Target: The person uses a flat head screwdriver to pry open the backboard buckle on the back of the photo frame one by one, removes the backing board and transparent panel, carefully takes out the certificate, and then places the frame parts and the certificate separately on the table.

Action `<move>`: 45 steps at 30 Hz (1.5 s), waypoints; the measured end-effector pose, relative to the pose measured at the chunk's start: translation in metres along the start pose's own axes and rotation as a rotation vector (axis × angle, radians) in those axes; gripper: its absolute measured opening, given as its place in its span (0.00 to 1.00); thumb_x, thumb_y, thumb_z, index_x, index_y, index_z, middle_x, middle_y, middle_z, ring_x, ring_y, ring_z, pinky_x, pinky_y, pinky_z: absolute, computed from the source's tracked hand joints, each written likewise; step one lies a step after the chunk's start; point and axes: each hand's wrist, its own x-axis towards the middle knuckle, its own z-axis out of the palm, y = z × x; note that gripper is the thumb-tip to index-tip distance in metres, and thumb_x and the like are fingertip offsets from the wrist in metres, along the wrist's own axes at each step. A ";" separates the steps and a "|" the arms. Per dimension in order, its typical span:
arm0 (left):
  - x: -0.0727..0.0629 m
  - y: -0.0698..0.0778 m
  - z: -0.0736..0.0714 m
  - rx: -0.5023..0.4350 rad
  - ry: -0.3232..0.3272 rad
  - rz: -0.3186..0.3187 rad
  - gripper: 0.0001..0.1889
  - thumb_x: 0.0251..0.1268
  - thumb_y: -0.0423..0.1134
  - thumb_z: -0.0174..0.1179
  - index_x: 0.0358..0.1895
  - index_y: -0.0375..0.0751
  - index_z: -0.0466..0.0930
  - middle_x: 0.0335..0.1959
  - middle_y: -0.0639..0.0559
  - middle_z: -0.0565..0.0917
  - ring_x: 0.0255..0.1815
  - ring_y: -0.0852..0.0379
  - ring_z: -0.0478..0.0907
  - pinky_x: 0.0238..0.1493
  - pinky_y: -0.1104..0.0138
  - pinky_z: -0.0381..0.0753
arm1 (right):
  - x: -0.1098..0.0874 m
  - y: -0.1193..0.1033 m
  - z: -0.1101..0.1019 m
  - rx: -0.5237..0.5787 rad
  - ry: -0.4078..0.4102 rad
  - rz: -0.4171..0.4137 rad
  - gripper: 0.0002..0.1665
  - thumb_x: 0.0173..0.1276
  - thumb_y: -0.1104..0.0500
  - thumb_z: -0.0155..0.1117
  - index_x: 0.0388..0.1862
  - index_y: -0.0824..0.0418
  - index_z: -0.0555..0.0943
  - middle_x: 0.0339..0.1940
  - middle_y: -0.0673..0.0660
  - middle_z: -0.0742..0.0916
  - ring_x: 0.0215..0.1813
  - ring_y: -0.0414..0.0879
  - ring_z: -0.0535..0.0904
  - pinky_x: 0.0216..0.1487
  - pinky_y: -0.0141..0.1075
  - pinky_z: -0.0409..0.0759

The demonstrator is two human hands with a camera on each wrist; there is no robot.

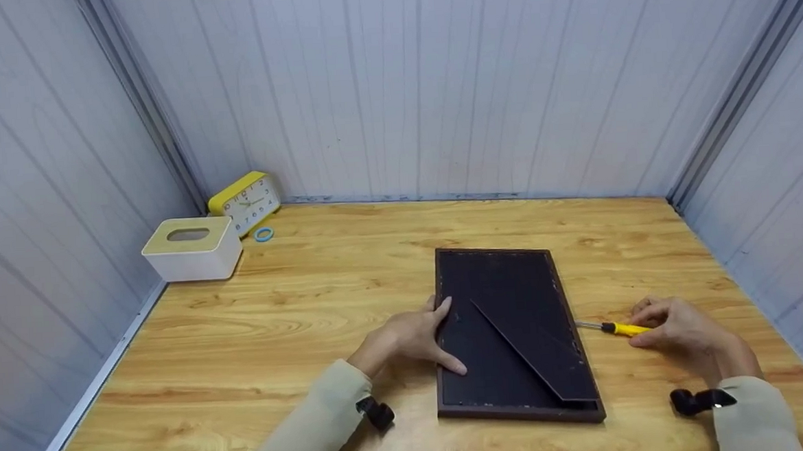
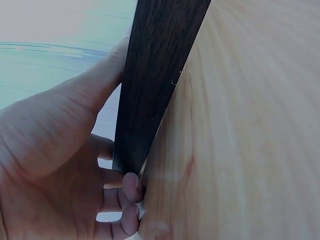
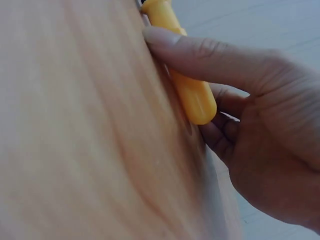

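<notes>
A dark picture frame [image 1: 493, 275] lies on the table with its back facing up. Its back stand [image 1: 542, 359] slants across the lower part of the back panel. My left hand [image 1: 418, 338] grips the frame's left edge, the thumb over the top. In the left wrist view, the fingers of the left hand [image 2: 60, 150] curl around the dark side of the frame [image 2: 152, 75]. To the right of the frame, my right hand [image 1: 678, 324] pinches the yellow handle of a screwdriver [image 1: 628, 329]. The metal shaft points left, its tip at the frame's right edge. The right wrist view shows the screwdriver handle [image 3: 195, 100] between thumb and fingers.
At the back left stand a white tissue box [image 1: 194, 264] with a wood-coloured top and a yellow alarm clock [image 1: 252, 202]. A small blue ring [image 1: 264, 234] lies beside them. Pale panel walls [image 1: 395, 95] enclose the wooden table [image 1: 295, 293] at the back and both sides.
</notes>
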 end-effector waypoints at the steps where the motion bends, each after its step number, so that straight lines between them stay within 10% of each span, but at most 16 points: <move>1: 0.000 0.000 0.000 0.000 0.002 0.000 0.70 0.39 0.77 0.69 0.82 0.49 0.39 0.81 0.38 0.45 0.74 0.45 0.61 0.64 0.57 0.72 | 0.000 0.000 0.000 -0.002 0.000 -0.012 0.19 0.58 0.59 0.79 0.48 0.64 0.89 0.51 0.64 0.82 0.48 0.43 0.75 0.46 0.30 0.79; 8: 0.001 0.001 0.004 0.003 -0.004 0.001 0.70 0.40 0.76 0.69 0.82 0.49 0.39 0.81 0.39 0.47 0.74 0.47 0.62 0.63 0.58 0.73 | -0.005 0.002 -0.001 0.025 -0.027 -0.010 0.22 0.63 0.60 0.75 0.54 0.69 0.85 0.53 0.68 0.81 0.49 0.45 0.77 0.46 0.32 0.80; 14: 0.001 0.001 0.005 0.016 -0.004 -0.003 0.70 0.41 0.76 0.69 0.82 0.48 0.39 0.81 0.40 0.47 0.75 0.47 0.60 0.64 0.58 0.72 | -0.001 -0.036 0.004 -0.145 0.114 0.061 0.32 0.72 0.48 0.66 0.64 0.69 0.78 0.56 0.66 0.83 0.51 0.50 0.79 0.44 0.33 0.79; 21: -0.001 -0.003 0.002 -0.042 -0.023 0.010 0.70 0.42 0.74 0.70 0.82 0.46 0.38 0.81 0.38 0.44 0.77 0.46 0.57 0.68 0.57 0.69 | 0.030 -0.106 0.057 -0.262 0.012 -0.058 0.36 0.72 0.43 0.64 0.63 0.72 0.77 0.41 0.59 0.85 0.37 0.50 0.81 0.36 0.39 0.81; 27: -0.003 -0.004 -0.002 -0.103 -0.010 0.025 0.70 0.43 0.71 0.72 0.82 0.42 0.39 0.80 0.35 0.45 0.78 0.47 0.51 0.72 0.58 0.62 | 0.037 -0.143 0.102 -0.356 -0.047 0.084 0.49 0.60 0.32 0.70 0.59 0.73 0.74 0.49 0.64 0.79 0.47 0.54 0.78 0.47 0.51 0.79; 34: -0.002 -0.007 -0.006 -0.090 -0.006 0.045 0.70 0.43 0.72 0.71 0.82 0.40 0.39 0.80 0.35 0.45 0.78 0.46 0.51 0.73 0.58 0.60 | 0.044 -0.150 0.126 -0.344 -0.082 0.134 0.50 0.49 0.33 0.78 0.55 0.68 0.69 0.44 0.60 0.79 0.43 0.51 0.77 0.47 0.47 0.78; 45: 0.000 -0.026 -0.012 -0.333 0.031 0.094 0.44 0.75 0.60 0.51 0.82 0.45 0.42 0.76 0.42 0.62 0.74 0.50 0.61 0.73 0.57 0.61 | 0.041 -0.144 0.126 -0.360 -0.037 0.112 0.46 0.56 0.35 0.73 0.57 0.69 0.73 0.42 0.60 0.83 0.41 0.48 0.78 0.44 0.46 0.79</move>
